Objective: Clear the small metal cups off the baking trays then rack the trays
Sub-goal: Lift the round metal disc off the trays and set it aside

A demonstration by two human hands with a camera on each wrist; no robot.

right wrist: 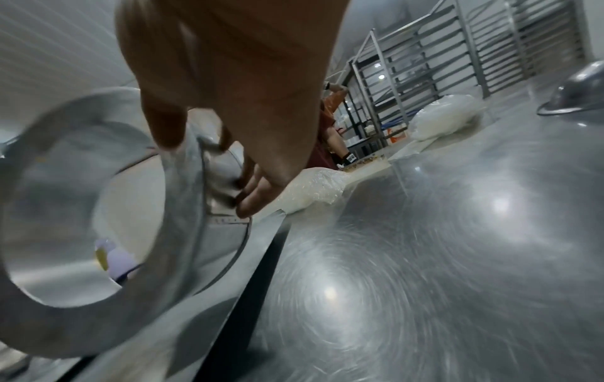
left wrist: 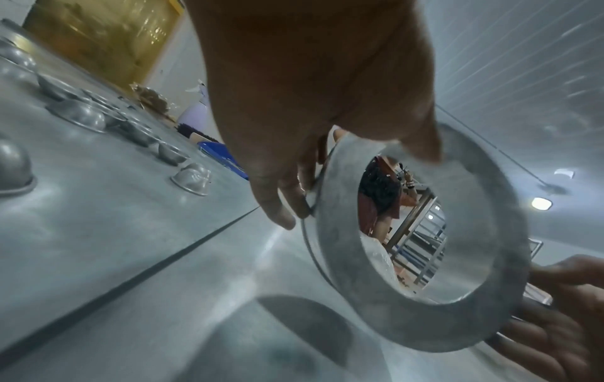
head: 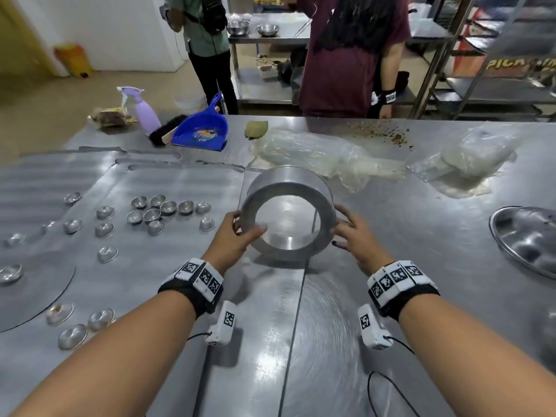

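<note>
A wide metal ring (head: pixel 288 212), open through its middle, is held tilted above the steel tabletop (head: pixel 391 296) between both hands, its opening turned toward the camera. The left hand (head: pixel 233 239) grasps the ring's left side, the thumb laid across the near rim and the fingers curled behind the outer wall, as the left wrist view shows. The right hand (head: pixel 358 239) grips the right side in the same manner, thumb on the rim and fingers spread along the outer wall. Whether the ring's low edge touches the tabletop cannot be settled, since the pictures are blurred there, though a shadow is cast just under it. The small metal cups (head: pixel 162 210) are found to the left, on flat baking trays (head: pixel 180 182) lying on the tabletop: a tight cluster sits just left of the ring, and others are scattered farther left and nearer, several turned upside down. At the far side a blue dustpan (head: pixel 201 130), a brush (head: pixel 164 132) and a lilac spray bottle (head: pixel 141 111) are seen, with crumpled clear plastic bags (head: pixel 325 158) to their right. A large metal lid (head: pixel 529 239) lies at the right edge. Two people stand beyond the tabletop, and a tall metal rack (right wrist: pixel 408 69) rises at the far right.
</note>
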